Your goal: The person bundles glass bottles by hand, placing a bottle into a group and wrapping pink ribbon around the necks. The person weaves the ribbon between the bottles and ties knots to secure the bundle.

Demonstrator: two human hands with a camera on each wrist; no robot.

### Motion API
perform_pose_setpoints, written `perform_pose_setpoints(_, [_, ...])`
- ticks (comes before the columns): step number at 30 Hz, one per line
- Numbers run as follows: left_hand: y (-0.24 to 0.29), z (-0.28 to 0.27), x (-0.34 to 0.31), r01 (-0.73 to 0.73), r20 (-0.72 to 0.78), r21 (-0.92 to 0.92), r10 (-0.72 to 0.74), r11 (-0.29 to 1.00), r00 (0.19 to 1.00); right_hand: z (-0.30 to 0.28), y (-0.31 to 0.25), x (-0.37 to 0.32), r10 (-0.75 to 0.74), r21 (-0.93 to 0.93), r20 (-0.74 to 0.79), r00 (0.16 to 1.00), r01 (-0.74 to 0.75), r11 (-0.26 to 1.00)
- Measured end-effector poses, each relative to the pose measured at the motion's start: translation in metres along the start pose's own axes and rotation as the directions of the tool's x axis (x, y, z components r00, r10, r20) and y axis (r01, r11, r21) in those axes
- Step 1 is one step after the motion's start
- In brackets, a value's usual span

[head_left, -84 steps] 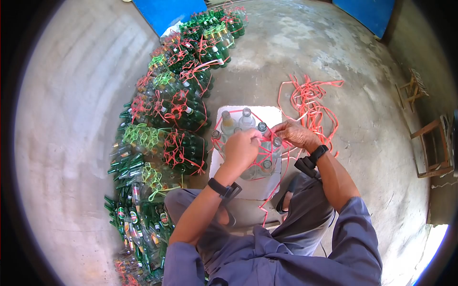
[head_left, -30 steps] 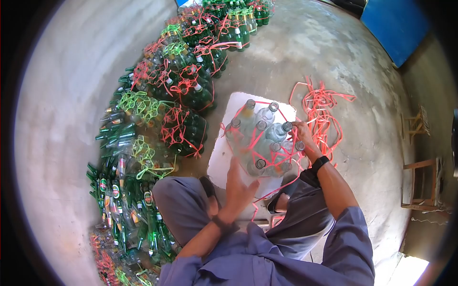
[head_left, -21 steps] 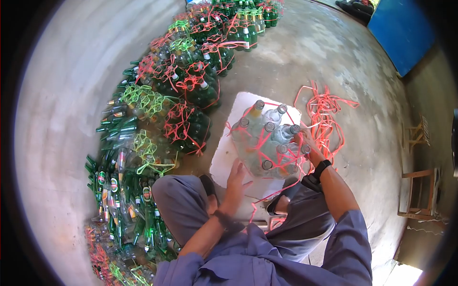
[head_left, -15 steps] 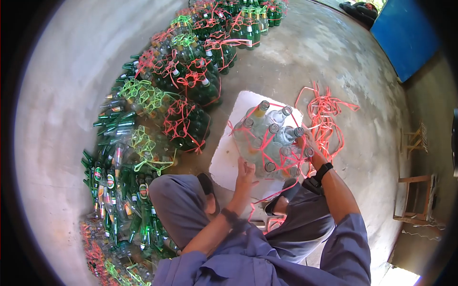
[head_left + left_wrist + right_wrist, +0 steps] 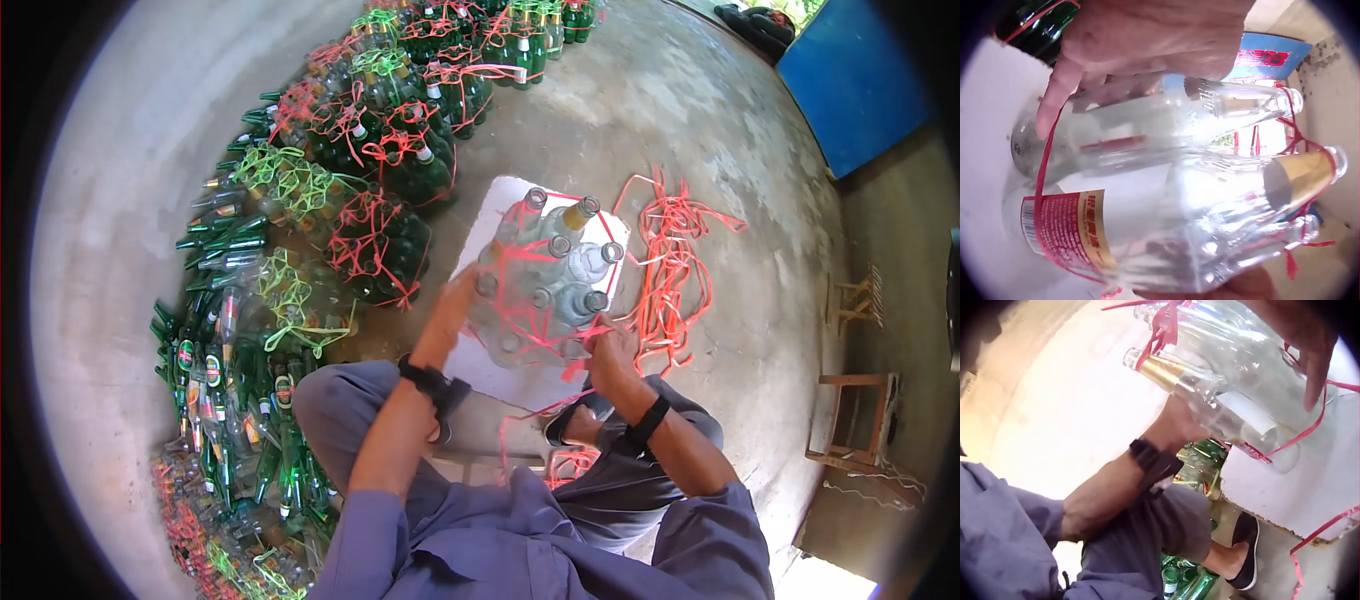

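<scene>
A bundle of several clear glass bottles point(image 5: 588, 262) stands on a white block point(image 5: 490, 376), bound with red plastic strap point(image 5: 1039, 187). One bottle has a gold neck label point(image 5: 1300, 178) and a red body label point(image 5: 1066, 225). My left hand point(image 5: 458, 298) lies along the bundle's left side; in the left wrist view one finger reaches straight down beside the strap. My right hand point(image 5: 614, 358) rests against the opposite side, near the front right. In the right wrist view one of its fingers point(image 5: 1315, 378) points down along the glass. Both palms are partly hidden.
A heap of loose red strap point(image 5: 672, 265) lies on the floor to the right. Bundled green bottles point(image 5: 380, 245) line the left side, with loose bottles point(image 5: 230, 380) nearer me. A wooden stool point(image 5: 855, 420) stands far right. Red strap point(image 5: 572, 465) also lies between my feet.
My left hand has gone from the front of the bundle to its left side, and my right hand has come nearer me. The bundle has turned clockwise as seen from above.
</scene>
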State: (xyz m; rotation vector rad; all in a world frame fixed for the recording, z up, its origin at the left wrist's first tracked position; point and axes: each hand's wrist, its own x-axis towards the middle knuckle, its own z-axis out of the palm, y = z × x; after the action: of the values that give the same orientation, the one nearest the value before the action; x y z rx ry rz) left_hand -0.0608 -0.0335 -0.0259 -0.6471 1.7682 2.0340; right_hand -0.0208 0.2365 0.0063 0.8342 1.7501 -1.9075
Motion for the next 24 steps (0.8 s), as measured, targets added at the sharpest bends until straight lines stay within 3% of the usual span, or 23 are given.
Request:
perform_pose_setpoints(2, [0.011,-0.019,0.026,-0.003,0.088,0.041,0.0,0.999,0.996,0.001,0.028,0.002,-0.081,0.151,0.129,0.988,0.061,0.987])
perform_pose_setpoints(5, [0.013,-0.038,0.051,0.002,0.179,0.158,-0.031,0.987,0.983,0.011,0.029,-0.004,-0.047,0.156,0.137,0.989,0.025,0.987])
perform_pose_setpoints(6, [0.012,-0.039,0.055,-0.255,0.28,0.251,0.182,0.934,0.943,0.012,0.027,-0.008,-0.052,0.156,0.138,0.989,0.03,0.987])
perform_pose_setpoints(7, [0.011,-0.04,0.058,-0.498,0.396,0.31,0.366,0.81,0.842,0.013,0.024,-0.012,-0.085,0.155,0.117,0.989,0.066,0.986])
perform_pose_setpoints(8, [0.008,-0.04,0.059,-0.503,0.398,0.31,0.371,0.807,0.839,0.014,0.021,-0.015,-0.118,0.155,0.096,0.988,0.102,0.983])
perform_pose_setpoints(10, [0.039,-0.022,0.014,-0.136,0.161,0.253,0.097,0.958,0.982,0.011,0.014,-0.02,-0.116,0.143,0.112,0.987,0.099,0.985])
perform_pose_setpoints(11, [0.036,-0.024,0.01,-0.14,0.158,0.256,0.102,0.956,0.982,0.009,0.011,-0.021,-0.108,0.129,0.129,0.986,0.091,0.987])
perform_pose_setpoints(13, [0.022,-0.029,0.011,-0.104,0.098,0.034,0.1,0.994,0.99,0.006,0.015,-0.015,-0.1,0.127,0.159,0.982,0.081,0.989])
perform_pose_setpoints(17, [-0.012,-0.036,0.013,-0.152,-0.004,-0.05,0.152,0.987,0.988,-0.003,0.018,-0.011,-0.121,0.147,0.201,0.972,0.092,0.985])
perform_pose_setpoints(19, [-0.015,-0.029,-0.001,-0.212,-0.223,-0.071,0.192,0.975,0.956,-0.007,0.017,-0.005,-0.123,0.143,0.212,0.97,0.094,0.985])
perform_pose_setpoints(20, [-0.016,-0.029,-0.009,-0.215,-0.223,-0.058,0.197,0.975,0.955,-0.008,0.018,-0.002,-0.119,0.13,0.219,0.969,0.092,0.987])
perform_pose_setpoints(22, [-0.003,-0.023,-0.038,-0.433,-0.325,0.111,0.445,0.894,0.835,-0.013,0.018,0.005,-0.101,0.126,0.223,0.969,0.074,0.989])
perform_pose_setpoints(23, [0.003,-0.017,-0.055,-0.435,-0.32,0.122,0.45,0.892,0.834,-0.014,0.018,0.007,-0.079,0.107,0.224,0.971,0.056,0.993])
perform_pose_setpoints(24, [0.011,-0.009,-0.077,-0.488,-0.338,0.182,0.52,0.854,0.784,-0.015,0.017,0.004,-0.08,0.115,0.224,0.971,0.055,0.992])
